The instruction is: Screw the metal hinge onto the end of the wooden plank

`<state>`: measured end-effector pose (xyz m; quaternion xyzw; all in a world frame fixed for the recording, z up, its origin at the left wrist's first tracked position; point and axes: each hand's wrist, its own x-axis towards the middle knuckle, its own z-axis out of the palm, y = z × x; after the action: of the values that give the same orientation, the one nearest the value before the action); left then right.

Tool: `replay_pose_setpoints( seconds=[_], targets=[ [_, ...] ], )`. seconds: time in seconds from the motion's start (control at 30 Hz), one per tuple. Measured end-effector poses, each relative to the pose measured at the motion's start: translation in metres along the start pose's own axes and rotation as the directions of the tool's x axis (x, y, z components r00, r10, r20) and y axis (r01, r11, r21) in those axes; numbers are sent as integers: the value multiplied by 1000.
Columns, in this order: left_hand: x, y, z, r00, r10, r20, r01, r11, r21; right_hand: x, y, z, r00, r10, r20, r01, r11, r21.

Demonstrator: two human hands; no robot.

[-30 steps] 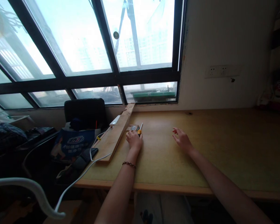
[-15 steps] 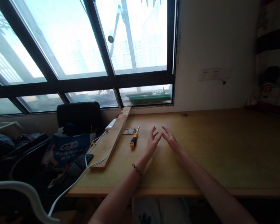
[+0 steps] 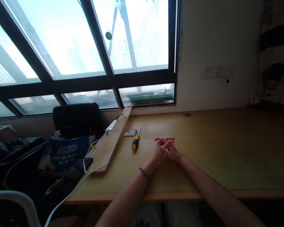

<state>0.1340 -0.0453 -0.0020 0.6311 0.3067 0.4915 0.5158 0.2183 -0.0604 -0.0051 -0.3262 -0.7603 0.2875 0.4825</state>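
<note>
My left hand and my right hand meet above the middle of the wooden desk. Their fingers are laced into each other and nothing is held between them. A screwdriver with a yellow and black handle lies on the desk a short way left of my hands, its shaft pointing toward the window. A small circuit board lies beside the shaft's tip. Neither hand touches them.
A long wooden plank lies along the desk's left edge with a white box and a white cable on it. Beyond the edge are a black chair, a blue bag and a dark phone. A wall socket is on the right wall.
My left hand let go of the screwdriver and swung right. My right hand moved left to meet it, and their fingers are now laced together. The screwdriver stays on the desk.
</note>
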Motion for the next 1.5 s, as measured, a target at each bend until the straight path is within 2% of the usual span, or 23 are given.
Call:
replay_pose_setpoints(
  seconds=[0.17,0.33,0.53,0.73,0.97,1.3,1.5],
  targets=[
    [2,-7,-3,999,-20,-25,17,993,-118,-2,2,3,998,15,-63,-18,998,-53],
    [1,-11,-2,999,-28,-41,25,997,-69,-2,6,7,996,18,-84,-22,999,-49],
    [1,-9,-2,1000,-14,-4,13,995,-99,-3,7,7,994,7,-111,-18,995,-103],
    [1,-12,-1,998,-48,-28,44,990,-136,-2,7,7,995,-3,-97,-7,995,-101],
    [0,-11,0,996,-26,-81,18,995,-97,-4,9,7,993,-1,-120,-10,995,-94],
    [1,-3,2,998,-41,-54,36,996,-88,-5,11,6,987,15,-161,-38,989,-143],
    [2,-7,2,998,-40,-54,33,992,-121,-4,7,6,991,-3,-134,-15,991,-136]
  ],
)
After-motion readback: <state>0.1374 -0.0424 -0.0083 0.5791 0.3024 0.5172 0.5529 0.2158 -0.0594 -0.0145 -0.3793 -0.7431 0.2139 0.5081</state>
